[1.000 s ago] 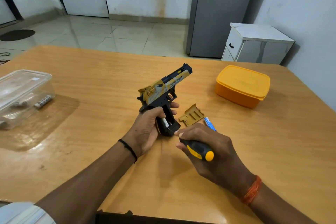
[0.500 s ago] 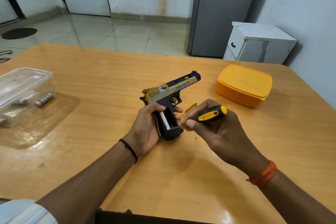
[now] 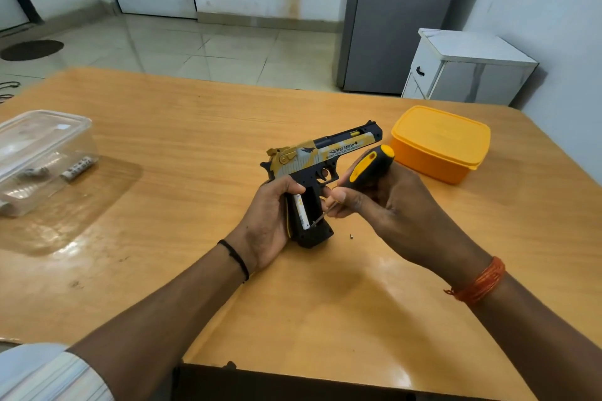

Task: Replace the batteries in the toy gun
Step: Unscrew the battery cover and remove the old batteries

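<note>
Since half a second ago the screwdriver [image 3: 368, 169] has tipped up steeper, its yellow end now pointing at the far side, and its thin tip has gone down into the open grip of the toy gun [image 3: 321, 166].

Nearest, the left hand [image 3: 270, 221] is wrapped round the back of the grip, propping the gun's butt on the desk [image 3: 195, 146] so the open battery bay faces the person and stays put. One white battery [image 3: 301, 210] lies along the bay's left wall; the slot beside it looks empty. The right hand [image 3: 387, 205] is curled round the screwdriver handle, with a fingertip pinching the shaft low for fine control. The tip sits at the battery's lower end, likely to lever it out.

A small screw [image 3: 351, 235] lies loose on the desk just right of the butt, near enough to find again.

Farther off, a closed yellow box [image 3: 439, 143] stands at the right, and a clear tub [image 3: 42, 153] at the left holds what seem to be batteries.
</note>
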